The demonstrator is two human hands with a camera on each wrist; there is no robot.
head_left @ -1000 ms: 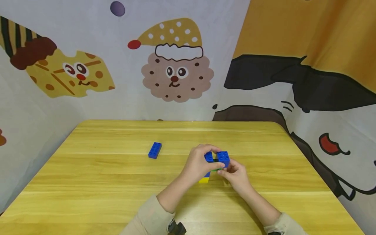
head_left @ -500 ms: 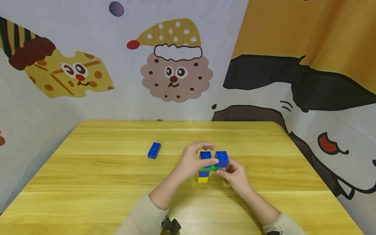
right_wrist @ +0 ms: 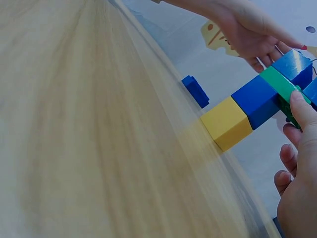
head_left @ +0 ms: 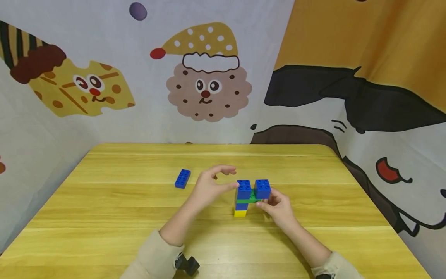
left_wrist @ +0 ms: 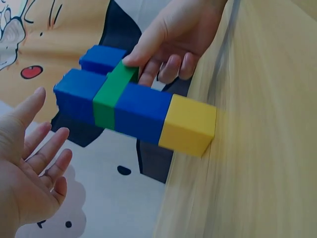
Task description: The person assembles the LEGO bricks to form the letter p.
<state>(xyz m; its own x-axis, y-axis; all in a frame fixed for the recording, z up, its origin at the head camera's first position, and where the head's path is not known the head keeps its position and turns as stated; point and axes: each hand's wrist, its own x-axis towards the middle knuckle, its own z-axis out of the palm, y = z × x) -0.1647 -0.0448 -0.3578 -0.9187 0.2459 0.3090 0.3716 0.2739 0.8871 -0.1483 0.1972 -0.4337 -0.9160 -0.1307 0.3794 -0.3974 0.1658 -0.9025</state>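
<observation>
A stack of building blocks stands upright on the table: a yellow block (head_left: 240,213) at the bottom, a blue block (left_wrist: 143,109) above it, then a thin green brick (left_wrist: 115,96) that juts out to the right. Two blue blocks sit on top, one (head_left: 244,190) over the column and the other (head_left: 263,190) on the overhanging end. My right hand (head_left: 278,208) pinches that green end between thumb and fingers. Left of the stack, my left hand (head_left: 209,186) holds nothing, fingers spread and its thumb tip close to the upper left blue block; contact cannot be told.
A loose long blue brick (head_left: 182,179) lies studs up on the wooden table (head_left: 104,217), left of my left hand. Behind the table's far edge hangs a cloth (head_left: 146,128) printed with cartoon figures.
My left hand has let go of the upper right blue block and drawn back to the left. The right hand keeps its grip, and the stack stays almost in place.
</observation>
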